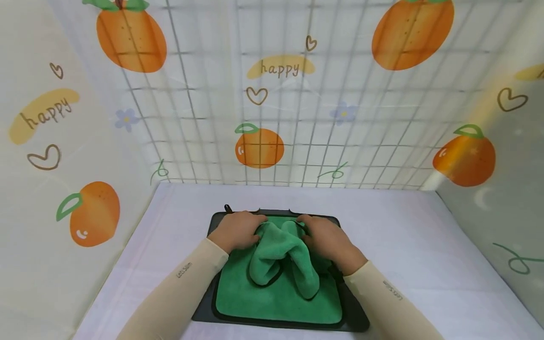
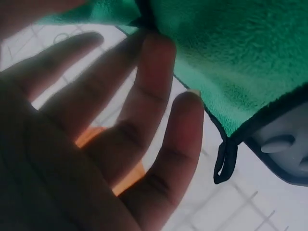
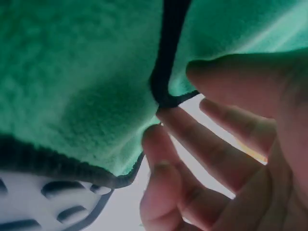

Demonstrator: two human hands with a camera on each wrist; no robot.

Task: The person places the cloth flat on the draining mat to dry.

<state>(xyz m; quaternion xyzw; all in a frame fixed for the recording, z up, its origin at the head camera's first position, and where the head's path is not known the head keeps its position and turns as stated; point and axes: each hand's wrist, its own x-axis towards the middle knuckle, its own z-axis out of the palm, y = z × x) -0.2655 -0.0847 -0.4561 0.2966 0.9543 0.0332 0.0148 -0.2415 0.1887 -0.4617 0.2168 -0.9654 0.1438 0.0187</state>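
Note:
A green plush towel (image 1: 278, 248) with dark edging rises in bunched folds over a flat green layer (image 1: 272, 304) of like cloth. The dark tray (image 1: 204, 306) lies beneath. At the left of the folds my left hand (image 1: 240, 230) holds the towel between thumb and fingers; in the left wrist view its fingertips (image 2: 159, 45) meet the dark edging. My right hand (image 1: 329, 240) pinches the opposite side, and the right wrist view has its thumb (image 3: 226, 72) and fingers around a dark-edged corner. A small black hanging loop (image 2: 226, 161) sticks out at one corner.
A white cloth covers the table (image 1: 425, 250). Behind it stands a wire grid (image 1: 272, 184) under a pale sheet printed with oranges, hearts and words. Similar sheets close off the left side (image 1: 38, 212) and right side (image 1: 501, 226). Oval shapes show in the tray's surface (image 3: 62, 190).

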